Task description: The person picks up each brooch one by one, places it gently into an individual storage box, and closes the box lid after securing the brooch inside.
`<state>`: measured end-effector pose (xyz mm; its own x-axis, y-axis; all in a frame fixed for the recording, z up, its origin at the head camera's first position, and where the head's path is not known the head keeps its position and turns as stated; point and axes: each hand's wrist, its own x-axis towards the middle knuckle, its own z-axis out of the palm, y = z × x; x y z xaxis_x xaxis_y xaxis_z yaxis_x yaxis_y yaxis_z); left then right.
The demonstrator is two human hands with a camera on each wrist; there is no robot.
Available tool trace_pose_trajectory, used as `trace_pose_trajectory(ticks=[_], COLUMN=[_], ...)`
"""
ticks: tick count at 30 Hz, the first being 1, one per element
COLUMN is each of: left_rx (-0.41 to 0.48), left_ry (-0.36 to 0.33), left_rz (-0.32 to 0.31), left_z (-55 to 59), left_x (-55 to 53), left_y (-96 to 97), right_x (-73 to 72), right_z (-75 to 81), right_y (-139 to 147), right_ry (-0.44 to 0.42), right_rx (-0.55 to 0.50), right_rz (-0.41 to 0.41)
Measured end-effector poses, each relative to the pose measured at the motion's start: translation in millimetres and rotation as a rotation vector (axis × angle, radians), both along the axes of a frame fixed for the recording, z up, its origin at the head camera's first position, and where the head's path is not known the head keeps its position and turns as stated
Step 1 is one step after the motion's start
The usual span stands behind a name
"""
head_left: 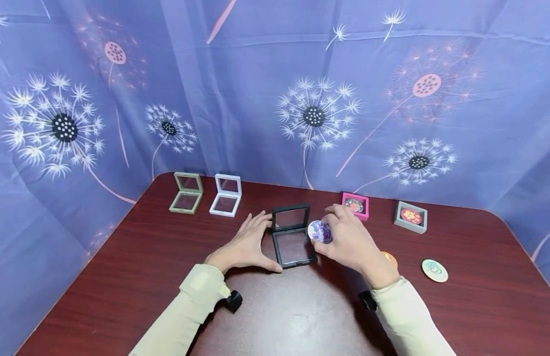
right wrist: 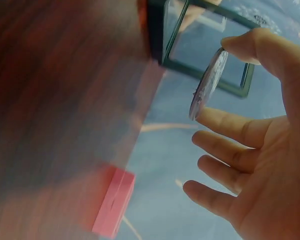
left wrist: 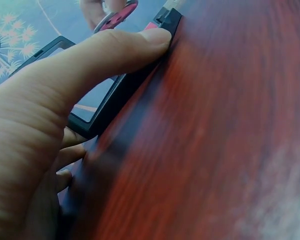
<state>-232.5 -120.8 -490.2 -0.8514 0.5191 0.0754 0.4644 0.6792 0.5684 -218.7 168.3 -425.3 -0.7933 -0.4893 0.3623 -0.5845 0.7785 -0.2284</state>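
In the head view, a black display frame (head_left: 297, 247) lies unfolded mid-table, its lid raised at the back and clear film in both halves. My left hand (head_left: 248, 247) grips its left side, thumb at the front corner and fingers near the hinge. The left wrist view shows that thumb (left wrist: 135, 47) along the frame's black edge. My right hand (head_left: 348, 240) holds a round purple-and-white badge (head_left: 319, 232) over the frame's right side. Thumb and index finger pinch the badge (right wrist: 210, 82) by its rim in the right wrist view, the other fingers spread loosely.
At the back left stand an unfolded green frame (head_left: 186, 194) and a white one (head_left: 226, 196). A pink frame (head_left: 363, 211) and a grey frame (head_left: 411, 217), each with a badge, lie back right. An orange badge (head_left: 390, 258) and a pale green badge (head_left: 435, 270) lie right.
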Motion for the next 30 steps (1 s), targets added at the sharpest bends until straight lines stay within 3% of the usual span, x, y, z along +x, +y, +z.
trace_pose_trajectory(ticks=[6,20,30], left_rx=[0.0,-0.017,-0.022], left_ry=[-0.008,0.002,-0.007], left_rz=[-0.003,-0.014,-0.003], left_z=[2.9,3.9,3.9], left_x=[0.2,-1.7,-0.8], left_y=[3.6,3.9,0.7], right_x=[0.4,2.9,6.4], right_z=[-2.5,-10.0,-13.4], right_y=[-17.3,-39.4,-50.4], right_ry=[-0.071,-0.134,-0.12], right_rx=[-0.008,0.039,0.052], right_rz=[0.003,-0.047,-0.071])
